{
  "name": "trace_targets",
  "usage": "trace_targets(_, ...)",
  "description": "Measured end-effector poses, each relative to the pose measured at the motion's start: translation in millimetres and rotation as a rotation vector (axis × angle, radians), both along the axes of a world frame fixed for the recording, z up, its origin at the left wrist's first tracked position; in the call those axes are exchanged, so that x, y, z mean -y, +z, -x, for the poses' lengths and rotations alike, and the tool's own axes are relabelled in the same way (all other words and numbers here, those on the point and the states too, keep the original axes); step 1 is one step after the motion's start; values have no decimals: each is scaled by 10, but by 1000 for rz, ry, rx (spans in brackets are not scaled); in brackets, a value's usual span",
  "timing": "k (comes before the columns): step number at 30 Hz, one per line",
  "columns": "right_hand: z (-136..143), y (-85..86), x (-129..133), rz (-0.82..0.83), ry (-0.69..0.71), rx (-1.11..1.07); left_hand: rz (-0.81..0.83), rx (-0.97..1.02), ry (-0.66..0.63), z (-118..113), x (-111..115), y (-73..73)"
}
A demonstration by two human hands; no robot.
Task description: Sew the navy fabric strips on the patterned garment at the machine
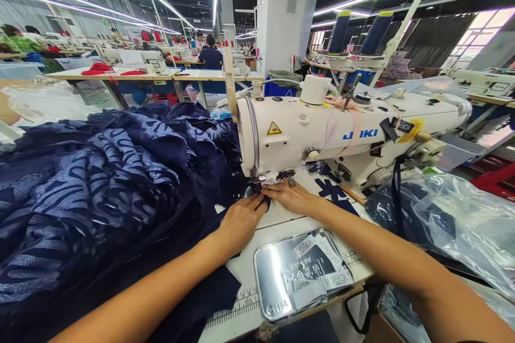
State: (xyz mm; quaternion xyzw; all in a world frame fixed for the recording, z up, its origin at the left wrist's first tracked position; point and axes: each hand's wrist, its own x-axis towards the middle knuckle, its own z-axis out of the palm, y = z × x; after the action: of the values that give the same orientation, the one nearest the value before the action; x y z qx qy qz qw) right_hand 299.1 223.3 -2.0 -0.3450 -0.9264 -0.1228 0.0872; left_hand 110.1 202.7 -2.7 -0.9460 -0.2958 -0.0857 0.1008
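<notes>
Fabric (pixel 120 182), dark navy with a paler woven pattern, is heaped over the left of the bench (pixel 281 214) and is fed under the presser foot of the white sewing machine (pixel 346 134). The left hand (pixel 241 222) is laid flat on the cloth, fingers extended. The right hand (pixel 292 196) is pressed beside the needle, fingertips pinching the fabric edge. A metal tray (pixel 265 278) of labels is seen near the front edge.

Both forearms reach forward, left hand (pixel 240 222) and right hand (pixel 293 198) palm-down, fingertips nearly meeting.
</notes>
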Motion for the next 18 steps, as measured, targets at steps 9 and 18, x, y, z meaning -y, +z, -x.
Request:
trace_targets(9, -18, -55, -61, 29, -28, -49, -17, 99, 45, -46, -14, 13)
trace_targets(18, 26, -17, -7, 18, -58, -103, 81, 187, -34, 166, -37, 52)
